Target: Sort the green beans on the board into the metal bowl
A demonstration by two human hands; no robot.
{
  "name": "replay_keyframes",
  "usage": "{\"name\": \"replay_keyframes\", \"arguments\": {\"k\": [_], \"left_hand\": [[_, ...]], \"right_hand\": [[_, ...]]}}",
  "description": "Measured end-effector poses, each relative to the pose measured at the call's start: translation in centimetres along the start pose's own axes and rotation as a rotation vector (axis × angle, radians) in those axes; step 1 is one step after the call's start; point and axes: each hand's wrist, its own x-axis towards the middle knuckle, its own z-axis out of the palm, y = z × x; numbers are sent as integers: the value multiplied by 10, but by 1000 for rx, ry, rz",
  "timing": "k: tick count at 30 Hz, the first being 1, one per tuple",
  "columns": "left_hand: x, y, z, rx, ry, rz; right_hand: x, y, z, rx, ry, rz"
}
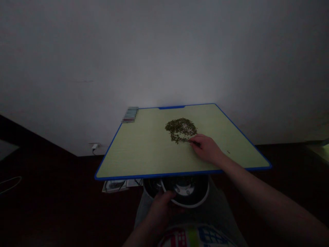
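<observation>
My right hand (204,147) is closed around the dark handle of a thin utensil (187,140). The utensil's slim, light tip lies at the near edge of a spread of small brown-green grains or beans (181,125); its exact kind is too small and dim to tell. These grains lie in a loose patch on a pale tabletop (138,151) with a blue rim. Below the table's near edge, my left hand (163,204) grips the white rim of a dark bowl (202,200) on the lap. Another dark bowl (149,190) sits partly behind it on the left.
A blurred-out flat item (130,115) lies at the table's far left corner. One small dark bit (228,151) is on the right side. A grey wall (164,51) stands behind the table, with a white plug (95,146) low on the left.
</observation>
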Motion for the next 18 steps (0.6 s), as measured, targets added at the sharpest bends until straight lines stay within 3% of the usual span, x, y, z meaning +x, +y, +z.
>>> {"name": "replay_keyframes", "arguments": {"k": [18], "left_hand": [[-1, 2, 1, 12, 20, -3]], "right_hand": [[-2, 2, -2, 36, -21, -17]]}}
